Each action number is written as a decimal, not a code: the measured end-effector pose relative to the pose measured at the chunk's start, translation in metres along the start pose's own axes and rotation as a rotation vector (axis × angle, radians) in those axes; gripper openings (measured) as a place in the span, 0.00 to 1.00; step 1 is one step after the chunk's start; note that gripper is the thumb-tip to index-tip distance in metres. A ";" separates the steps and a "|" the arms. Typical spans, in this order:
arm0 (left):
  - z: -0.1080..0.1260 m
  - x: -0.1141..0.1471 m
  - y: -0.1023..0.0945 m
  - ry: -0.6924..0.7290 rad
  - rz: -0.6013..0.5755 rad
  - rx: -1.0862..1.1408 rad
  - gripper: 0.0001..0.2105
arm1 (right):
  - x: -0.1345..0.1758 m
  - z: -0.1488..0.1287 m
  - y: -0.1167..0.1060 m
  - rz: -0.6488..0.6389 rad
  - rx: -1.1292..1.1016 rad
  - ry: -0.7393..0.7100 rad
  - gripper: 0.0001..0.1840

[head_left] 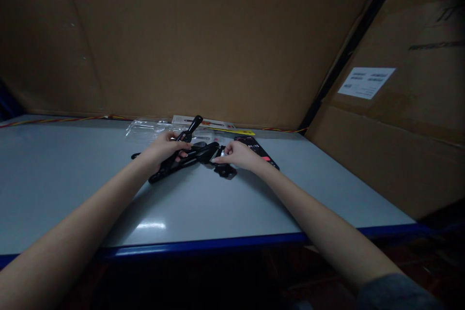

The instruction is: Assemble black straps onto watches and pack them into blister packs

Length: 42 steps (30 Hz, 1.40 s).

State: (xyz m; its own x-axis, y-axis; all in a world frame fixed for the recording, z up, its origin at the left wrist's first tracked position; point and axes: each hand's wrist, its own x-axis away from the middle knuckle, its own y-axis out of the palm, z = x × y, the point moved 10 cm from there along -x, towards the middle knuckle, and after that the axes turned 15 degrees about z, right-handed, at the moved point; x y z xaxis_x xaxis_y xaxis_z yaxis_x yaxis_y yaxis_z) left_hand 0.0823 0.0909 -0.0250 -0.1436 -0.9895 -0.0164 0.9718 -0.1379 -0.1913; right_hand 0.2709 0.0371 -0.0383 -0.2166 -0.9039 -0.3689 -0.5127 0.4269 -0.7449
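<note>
Above the middle of the tabletop, my left hand (167, 149) is closed around a black tool (192, 127) whose rounded handle sticks up to the right. Under and beside that hand lie more long black parts (181, 162); which of them it also grips I cannot tell. My right hand (238, 153) has its thumb and fingers pinched together at a small silver-and-black piece, mostly hidden by the fingertips. Just below them sits a dark, knob-like part (225, 171). Whether these parts are joined is too dim to make out.
Behind the hands lie clear plastic packaging (145, 129) and a printed card (203, 121) with a yellow strip (238, 131). A phone (271, 156) showing a timer rests beside my right hand. Cardboard walls (218, 48) stand behind and right. The table has a blue front edge (203, 248).
</note>
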 end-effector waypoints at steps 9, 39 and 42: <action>0.000 0.011 0.016 -0.085 -0.099 0.131 0.10 | -0.003 -0.017 -0.014 0.063 -0.310 -0.042 0.16; 0.004 0.043 0.056 -0.057 -0.345 0.201 0.05 | 0.015 -0.046 -0.020 0.057 -0.657 0.090 0.26; 0.004 0.044 0.056 -0.107 -0.341 0.224 0.06 | 0.014 -0.048 -0.026 0.061 -0.708 0.100 0.20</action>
State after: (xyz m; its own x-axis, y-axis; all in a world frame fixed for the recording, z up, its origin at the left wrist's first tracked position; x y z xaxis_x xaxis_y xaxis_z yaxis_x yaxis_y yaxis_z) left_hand 0.1309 0.0397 -0.0322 -0.4556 -0.8827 0.1152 0.8902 -0.4529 0.0502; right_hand 0.2415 0.0116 0.0024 -0.3196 -0.8917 -0.3204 -0.9058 0.3868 -0.1730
